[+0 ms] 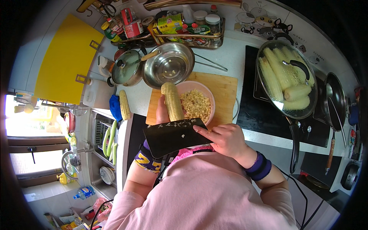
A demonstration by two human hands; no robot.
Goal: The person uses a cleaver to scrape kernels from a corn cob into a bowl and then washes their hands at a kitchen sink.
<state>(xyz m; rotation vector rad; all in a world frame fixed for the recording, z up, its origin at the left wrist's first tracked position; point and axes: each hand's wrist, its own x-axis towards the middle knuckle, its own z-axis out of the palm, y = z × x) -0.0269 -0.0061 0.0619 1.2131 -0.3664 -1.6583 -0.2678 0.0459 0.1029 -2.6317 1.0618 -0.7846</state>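
My left hand [162,110] holds an ear of corn [172,102] upright, beside a pink bowl [213,100] of cut corn kernels [196,105]. My right hand [225,139] grips a dark cleaver [172,138], its index finger laid along the blade. Bits of corn stick to the blade, which lies across the lower end of the ear. The cleaver's handle is hidden in my right hand. Under the bowl is a wooden cutting board [227,89]. Behind the board, a steel basin [182,59] holds a few loose kernels.
On the right, a glass-lidded pan [287,77] full of corn ears sits on the black cooktop [250,109], near a second pan [335,100]. A lidded pot [126,67], another corn ear [124,105] and a sink [96,169] are at left. A condiment rack [221,36] stands behind.
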